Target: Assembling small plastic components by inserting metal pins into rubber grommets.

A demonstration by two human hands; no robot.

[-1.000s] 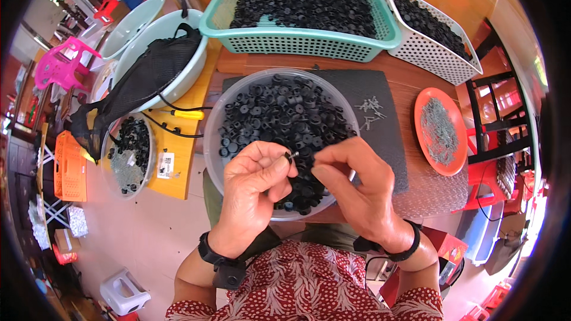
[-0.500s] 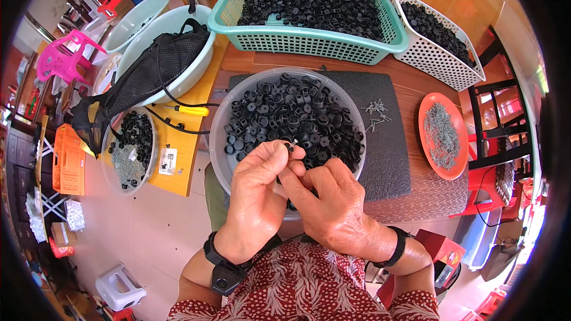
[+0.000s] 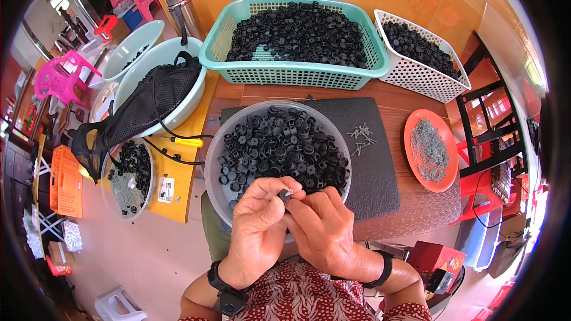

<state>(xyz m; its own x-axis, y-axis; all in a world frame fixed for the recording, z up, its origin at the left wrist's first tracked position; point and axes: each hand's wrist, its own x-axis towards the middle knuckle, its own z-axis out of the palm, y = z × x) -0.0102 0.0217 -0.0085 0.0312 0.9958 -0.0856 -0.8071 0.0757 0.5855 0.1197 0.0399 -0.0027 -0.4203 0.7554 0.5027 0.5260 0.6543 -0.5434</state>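
Note:
My left hand (image 3: 260, 226) is closed, pinching a small black plastic part (image 3: 285, 195) between thumb and fingertips. A tiny pale metal tip shows at the upper end of that part. My right hand (image 3: 326, 226) is right beside it, fingers curled in and tips close against the part. What the right fingertips grip, if anything, is hidden. Both hands are over the near edge of a round clear tub (image 3: 345, 148). Many small black plastic caps and rings (image 3: 279, 142) fill this tub.
Screws (image 3: 361, 137) lie on a dark foam mat (image 3: 380, 172); more fill an orange plate (image 3: 410, 139). Behind stand a green basket (image 3: 297, 75) and a white basket (image 3: 425, 86) of black parts. To the left are a pale basin (image 3: 196, 95) with a black mesh bag (image 3: 160, 89) and a screwdriver (image 3: 189, 141).
The view has tilted, so the table and tub sit lower in the picture. In my fingers the black part has turned and shows more. Both hands stay together over the tub's near edge.

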